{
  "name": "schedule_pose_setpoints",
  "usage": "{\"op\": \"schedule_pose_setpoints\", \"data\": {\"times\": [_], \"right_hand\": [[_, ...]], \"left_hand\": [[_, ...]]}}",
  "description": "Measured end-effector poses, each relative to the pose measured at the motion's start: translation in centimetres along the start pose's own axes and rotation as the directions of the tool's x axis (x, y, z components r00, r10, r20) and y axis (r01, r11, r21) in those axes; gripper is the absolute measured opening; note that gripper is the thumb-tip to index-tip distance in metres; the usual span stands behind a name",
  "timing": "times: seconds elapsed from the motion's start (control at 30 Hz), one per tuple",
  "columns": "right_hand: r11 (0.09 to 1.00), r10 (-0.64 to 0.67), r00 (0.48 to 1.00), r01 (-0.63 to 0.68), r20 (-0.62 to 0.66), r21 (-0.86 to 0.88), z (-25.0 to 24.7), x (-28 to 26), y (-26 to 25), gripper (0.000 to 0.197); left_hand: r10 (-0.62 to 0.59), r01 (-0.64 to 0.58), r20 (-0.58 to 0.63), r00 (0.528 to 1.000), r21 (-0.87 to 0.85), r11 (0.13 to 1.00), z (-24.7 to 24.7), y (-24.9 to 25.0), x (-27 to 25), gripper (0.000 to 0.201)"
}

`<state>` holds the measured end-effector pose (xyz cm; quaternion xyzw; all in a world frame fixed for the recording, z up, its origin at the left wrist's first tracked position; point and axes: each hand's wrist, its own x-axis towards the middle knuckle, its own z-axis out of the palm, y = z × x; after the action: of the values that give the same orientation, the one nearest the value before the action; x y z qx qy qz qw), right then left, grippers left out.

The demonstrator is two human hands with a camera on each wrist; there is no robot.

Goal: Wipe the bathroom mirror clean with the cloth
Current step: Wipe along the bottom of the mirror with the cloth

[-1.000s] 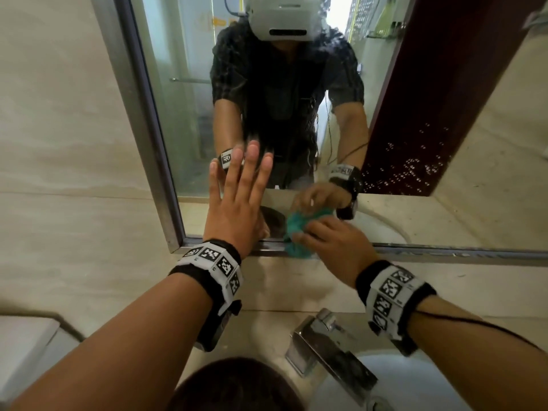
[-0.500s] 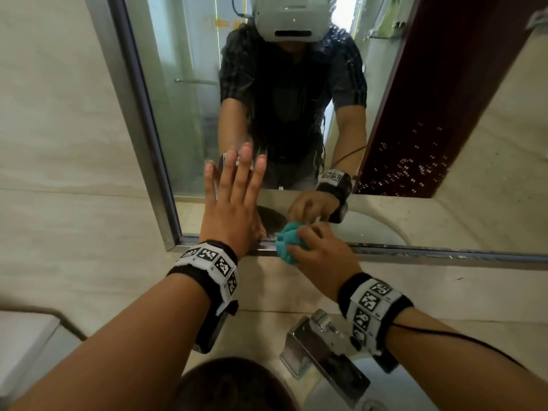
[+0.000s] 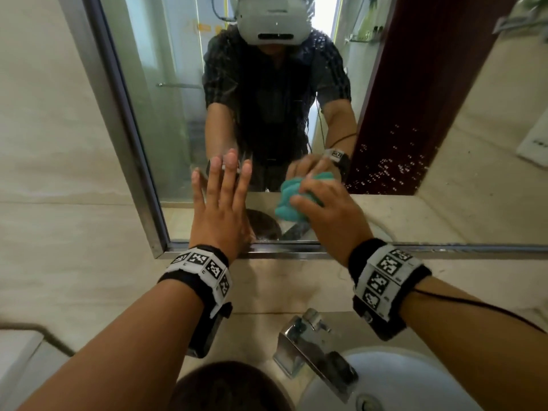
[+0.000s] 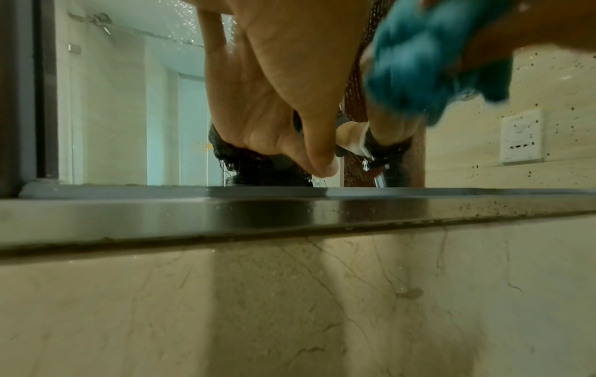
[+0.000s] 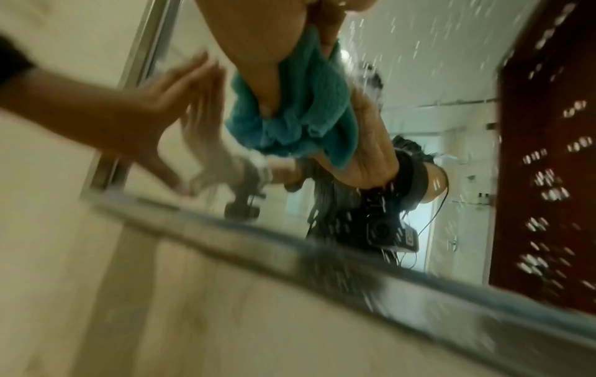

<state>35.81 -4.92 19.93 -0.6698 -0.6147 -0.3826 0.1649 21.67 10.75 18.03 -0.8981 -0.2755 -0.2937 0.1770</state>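
Mid-wipe: the right hand (image 3: 329,215), its grip closed around the bunched teal cloth (image 3: 292,200), presses it on the mirror (image 3: 444,179) at lower centre; the left hand (image 3: 221,209) braces flat, fingers straight. Next, probably the spotted glass to the right.

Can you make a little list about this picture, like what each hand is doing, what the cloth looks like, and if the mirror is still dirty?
Left hand: flat, fingers straight, pressed on the glass
Right hand: grips the cloth against the glass
Cloth: fluffy teal cleaning cloth, bunched up
Mirror: metal-framed bathroom wall mirror, white specks on its right part
Below: shiny chrome tap over a white round basin
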Motion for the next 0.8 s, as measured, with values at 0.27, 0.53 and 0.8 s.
{"op": "schedule_pose_setpoints", "data": {"times": [0.27, 0.53, 0.8], "right_hand": [[0.999, -0.014, 1.000, 0.014, -0.010, -0.036, -2.0, 1.2, 1.7, 0.047], [0.967, -0.223, 0.920, 0.251, 0.324, -0.047, 1.4, -4.1, -0.4, 0.057], [0.996, 0.079, 0.981, -0.086, -0.175, -0.033, -0.6, 3.5, -1.3, 0.040]], "left_hand": [[0.012, -0.011, -0.023, 1.000, 0.032, 0.999, 0.1, -0.2, -0.1, 0.129], [0.024, -0.024, -0.099, 0.995, -0.002, 1.000, 0.7, -0.2, 0.0, 0.126], [0.027, -0.025, -0.085, 0.996, 0.017, 1.000, 0.6, -0.3, -0.2, 0.129]]}}
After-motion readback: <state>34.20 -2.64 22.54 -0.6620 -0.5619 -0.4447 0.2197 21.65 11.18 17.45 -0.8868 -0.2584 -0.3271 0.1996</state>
